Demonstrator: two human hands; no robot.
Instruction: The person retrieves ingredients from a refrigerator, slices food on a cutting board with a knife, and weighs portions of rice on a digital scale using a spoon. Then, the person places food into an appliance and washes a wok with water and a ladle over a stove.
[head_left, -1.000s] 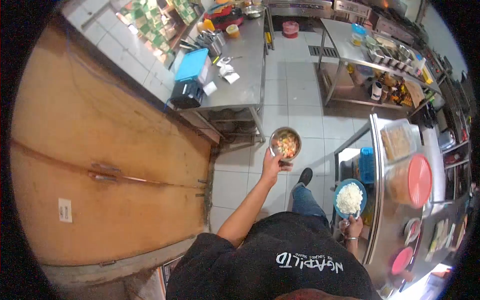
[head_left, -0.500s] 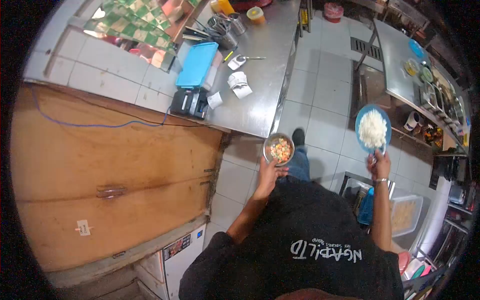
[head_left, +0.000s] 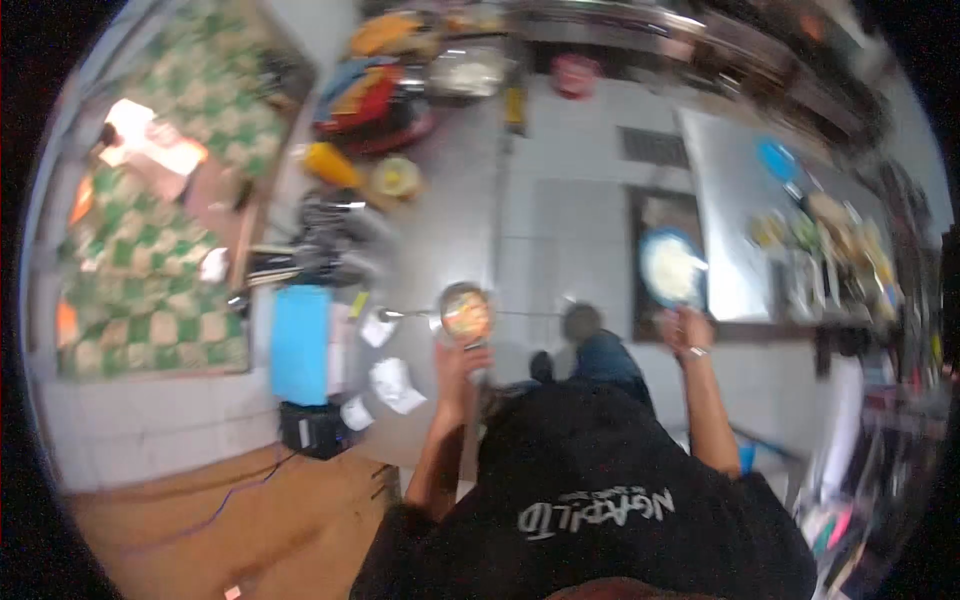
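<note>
My left hand (head_left: pixel 462 364) is closed on the near rim of a small metal bowl (head_left: pixel 440 318). Chopped orange and pale pieces (head_left: pixel 467 316) fill the bowl, which is beside the edge of the left steel counter. In my right hand (head_left: pixel 687 331) is a blue plate (head_left: pixel 652 292), gripped at its near edge. A mound of white rice (head_left: pixel 672 268) lies on that plate, over the floor near the right steel table. Motion smears the whole view, so single fingers are hard to make out.
The left steel counter (head_left: pixel 440 230) carries a blue-lidded box (head_left: pixel 301 345), a black device (head_left: pixel 312 430), white papers (head_left: pixel 394 386) and a yellow bottle (head_left: pixel 332 165). At right, a steel table (head_left: pixel 735 215) bears a blue dish (head_left: pixel 776 158) and several containers. A red bucket (head_left: pixel 576 76) stands ahead.
My body has stepped forward between the counters, and the view has turned. The bowl has come alongside the left counter; the plate is nearer the right table. Both stay in my hands.
</note>
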